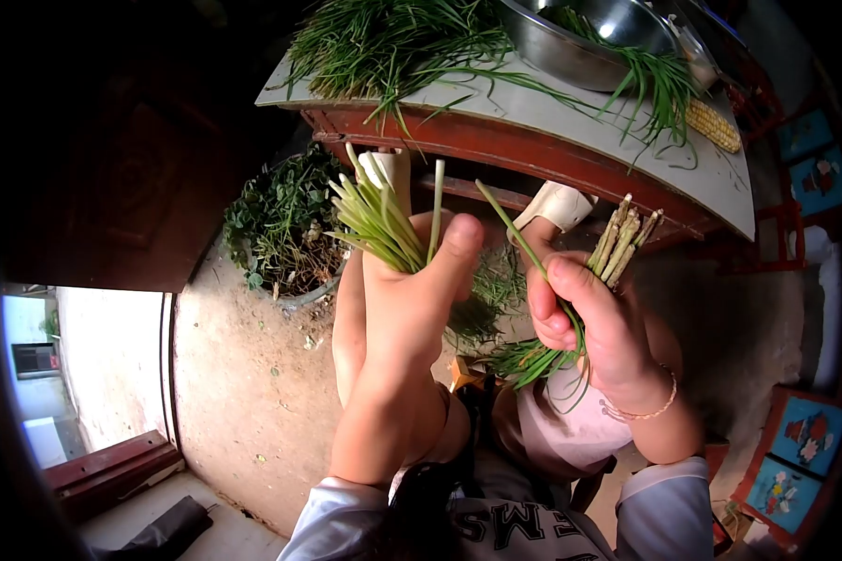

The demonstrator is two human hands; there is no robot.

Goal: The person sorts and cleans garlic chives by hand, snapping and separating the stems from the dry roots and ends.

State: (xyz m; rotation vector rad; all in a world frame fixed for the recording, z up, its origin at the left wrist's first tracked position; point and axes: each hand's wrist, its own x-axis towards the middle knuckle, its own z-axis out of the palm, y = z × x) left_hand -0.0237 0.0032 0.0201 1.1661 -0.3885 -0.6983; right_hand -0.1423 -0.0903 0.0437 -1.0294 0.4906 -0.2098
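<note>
In the middle, my left hand (412, 299) is closed round a bunch of pale green and white stalks (379, 220) that point up. One stalk stands apart beside the raised thumb. To the right, my right hand (599, 318) grips a bundle of green stalks with brownish cut ends (622, 243). A single long green stalk (515, 229) slants up to the left from its thumb and fingers. Green leaves (529, 363) hang below this hand. The two hands are apart.
Ahead is a white-topped table (571, 122) with a red edge, a heap of green leaves (393, 47), a metal bowl (585, 47) and a corn cob (713, 126). A container of dark leafy plants (285, 224) stands on the floor at the left. Green trimmings (482, 299) lie between my legs.
</note>
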